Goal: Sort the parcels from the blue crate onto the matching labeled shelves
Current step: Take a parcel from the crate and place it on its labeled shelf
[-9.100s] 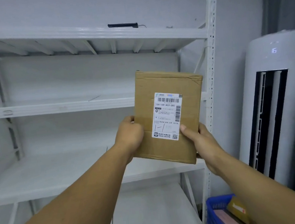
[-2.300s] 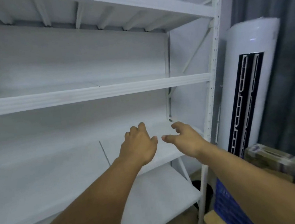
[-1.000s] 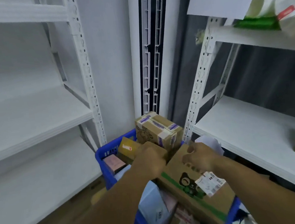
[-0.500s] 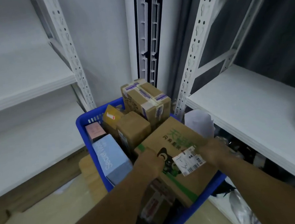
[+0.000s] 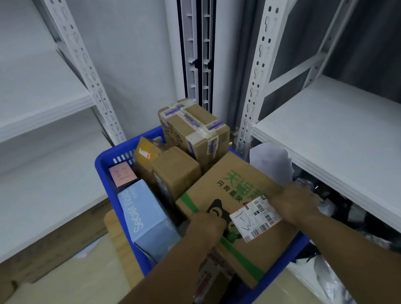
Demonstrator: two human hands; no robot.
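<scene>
Now left hand and right hand grip the green-printed box; fingers clamped on its edges.

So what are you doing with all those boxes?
A person is sorting parcels. Both hands are down in the blue crate, holding the big box with green print: the left hand grips its left edge, the right hand its right edge. Its white label has "1-3" handwritten on it. The box is not yet lifted out. Other parcels, such as a taped box and a light blue box, wait in the crate, between white shelves.
</scene>
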